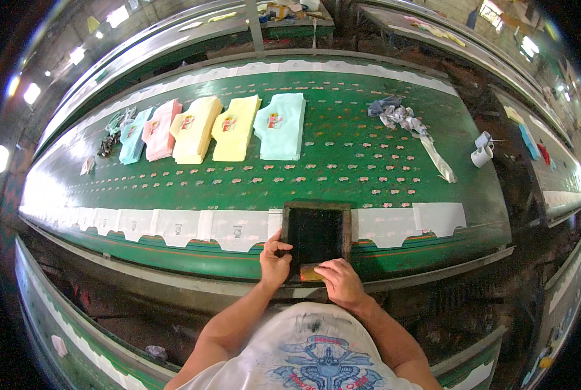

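Observation:
A dark screen printing frame (317,205) with a wooden rim lies at the near edge of the green table, over the row of white fabric pieces. My left hand (275,261) is closed at the frame's lower left side, fingers curled against the rim. In my right hand (341,281) is a short orange-yellow squeegee (310,273), pinched at the frame's near end. A white fabric piece (239,229) with a small dark print lies left of the frame. To the right is another white piece (386,226), on which no print can be made out.
Folded stacks of blue, pink and yellow cloth, including a pale blue stack (281,127), stand at the table's far left. Crumpled grey rags (401,117) lie at the far right, near two white mugs (481,155). Other long tables (427,29) run behind and beside.

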The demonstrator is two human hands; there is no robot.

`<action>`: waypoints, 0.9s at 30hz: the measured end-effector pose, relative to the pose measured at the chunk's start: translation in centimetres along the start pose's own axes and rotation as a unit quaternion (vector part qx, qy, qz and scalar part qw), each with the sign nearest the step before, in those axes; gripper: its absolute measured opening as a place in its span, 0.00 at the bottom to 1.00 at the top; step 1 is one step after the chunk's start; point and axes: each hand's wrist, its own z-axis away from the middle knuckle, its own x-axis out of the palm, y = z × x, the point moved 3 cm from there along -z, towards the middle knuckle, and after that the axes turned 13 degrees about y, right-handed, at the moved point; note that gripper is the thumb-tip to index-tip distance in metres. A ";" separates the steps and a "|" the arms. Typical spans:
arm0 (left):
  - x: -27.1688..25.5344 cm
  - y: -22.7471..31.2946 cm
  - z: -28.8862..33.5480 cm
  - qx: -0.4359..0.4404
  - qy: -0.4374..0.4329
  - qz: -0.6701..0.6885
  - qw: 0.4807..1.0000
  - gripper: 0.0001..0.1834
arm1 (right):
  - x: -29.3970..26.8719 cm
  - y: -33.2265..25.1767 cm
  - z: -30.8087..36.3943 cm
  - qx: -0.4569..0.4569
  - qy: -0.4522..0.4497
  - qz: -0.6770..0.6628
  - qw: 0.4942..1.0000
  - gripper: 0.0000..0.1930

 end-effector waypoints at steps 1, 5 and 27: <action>0.1 0.0 0.1 -0.005 0.002 0.007 1.000 0.16 | -0.1 0.0 -0.4 -0.009 -0.004 0.007 1.000 0.20; 0.3 -0.8 0.2 -0.026 0.001 0.019 0.999 0.15 | 0.0 -1.2 -1.8 -0.074 -0.040 0.049 0.995 0.20; 0.7 -0.9 0.2 0.011 0.003 0.036 0.999 0.12 | 2.6 6.4 -15.2 0.002 -0.032 0.101 0.994 0.21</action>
